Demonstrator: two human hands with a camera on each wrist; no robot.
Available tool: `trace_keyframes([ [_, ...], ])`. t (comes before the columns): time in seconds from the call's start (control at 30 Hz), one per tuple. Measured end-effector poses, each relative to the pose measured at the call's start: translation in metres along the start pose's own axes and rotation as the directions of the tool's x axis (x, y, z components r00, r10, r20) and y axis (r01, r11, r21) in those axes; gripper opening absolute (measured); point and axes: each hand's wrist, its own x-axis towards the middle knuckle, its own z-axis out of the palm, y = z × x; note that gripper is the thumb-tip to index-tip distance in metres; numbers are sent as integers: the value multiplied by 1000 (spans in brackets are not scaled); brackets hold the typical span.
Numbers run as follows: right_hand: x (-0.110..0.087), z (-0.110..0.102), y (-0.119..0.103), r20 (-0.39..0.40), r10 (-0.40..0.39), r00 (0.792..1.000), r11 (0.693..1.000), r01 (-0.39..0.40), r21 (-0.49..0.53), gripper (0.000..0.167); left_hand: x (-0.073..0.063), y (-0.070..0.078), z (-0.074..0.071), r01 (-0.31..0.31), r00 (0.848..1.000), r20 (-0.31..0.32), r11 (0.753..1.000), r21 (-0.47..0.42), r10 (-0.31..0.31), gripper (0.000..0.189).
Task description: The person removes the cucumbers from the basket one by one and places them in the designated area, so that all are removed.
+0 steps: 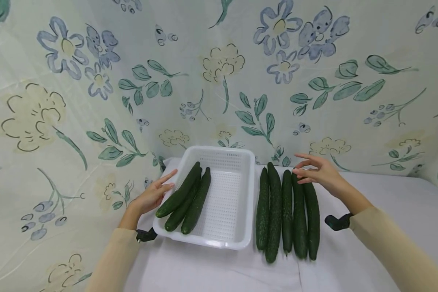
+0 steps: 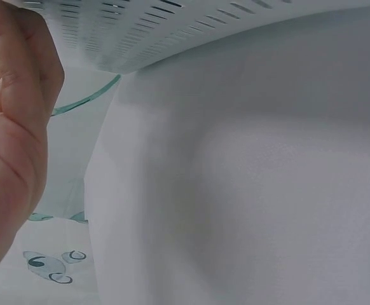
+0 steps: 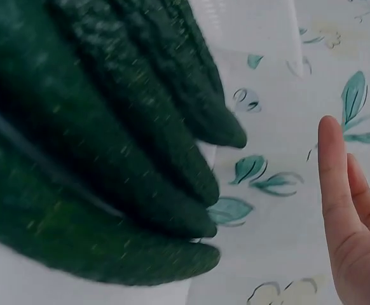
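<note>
A white perforated plastic basket (image 1: 224,194) stands on the table with three cucumbers (image 1: 198,200) lying side by side in its left part. My left hand (image 1: 152,197) is at the basket's left side, fingers extended along the wall; the left wrist view shows the hand (image 2: 13,121) beside the slotted wall (image 2: 172,25). To the right of the basket, several cucumbers (image 1: 275,215) lie in a row. Over the far ends of the rightmost ones hovers my right hand (image 1: 319,173), fingers loosely spread and holding nothing. In the right wrist view that hand (image 3: 353,222) is apart from the cucumber tips (image 3: 198,257).
A white cloth (image 1: 383,190) covers the table. Behind it hangs a floral curtain (image 1: 211,81), close to the basket's far rim and the far ends of the cucumbers. Dark wrist straps (image 1: 338,222) sit at both sleeves.
</note>
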Motion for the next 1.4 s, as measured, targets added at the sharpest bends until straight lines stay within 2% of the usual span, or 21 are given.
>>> trace_keyframes([
  [0.27,21,24,-30,27,-20,999,995,17,103,67,1,1,0,-13,1000,2,1000,5,13,58],
  [0.5,42,53,-52,85,-57,995,976,38,213,63,-2,2,1,-18,1000,6,1000,-17,18,59],
  [0.67,54,75,-63,114,-58,992,969,28,244,66,-2,0,0,-24,1000,8,999,-24,24,58],
  [1.03,79,125,-75,148,-49,988,942,-4,335,62,-3,2,1,-20,1000,9,1000,-16,20,59],
  [1.4,99,177,-84,151,30,988,918,-87,387,57,0,0,3,-24,1000,17,999,-38,25,58],
])
